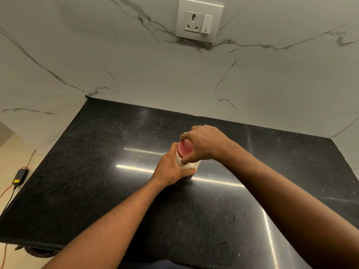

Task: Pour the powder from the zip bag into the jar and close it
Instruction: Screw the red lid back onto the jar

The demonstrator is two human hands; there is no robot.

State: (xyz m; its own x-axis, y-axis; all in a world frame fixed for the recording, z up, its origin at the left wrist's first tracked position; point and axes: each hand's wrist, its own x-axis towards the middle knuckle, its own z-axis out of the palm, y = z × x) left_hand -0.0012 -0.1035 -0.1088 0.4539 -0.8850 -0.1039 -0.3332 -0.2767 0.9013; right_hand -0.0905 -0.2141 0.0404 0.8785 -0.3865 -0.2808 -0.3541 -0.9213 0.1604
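A small clear jar (pixel 191 164) stands upright near the middle of the black countertop (pixel 97 171). Its pink lid (pixel 185 148) sits on top. My left hand (pixel 172 168) wraps around the jar's body from the left. My right hand (pixel 206 143) comes from the right, with fingers and thumb closed around the rim of the lid. Most of the jar is hidden by both hands, so its contents cannot be made out. No zip bag is in view.
A marble-patterned wall with a socket and switch plate (pixel 200 20) rises behind the counter. Off the counter's left edge, a black adapter (pixel 19 176) with orange and black cables lies on the floor.
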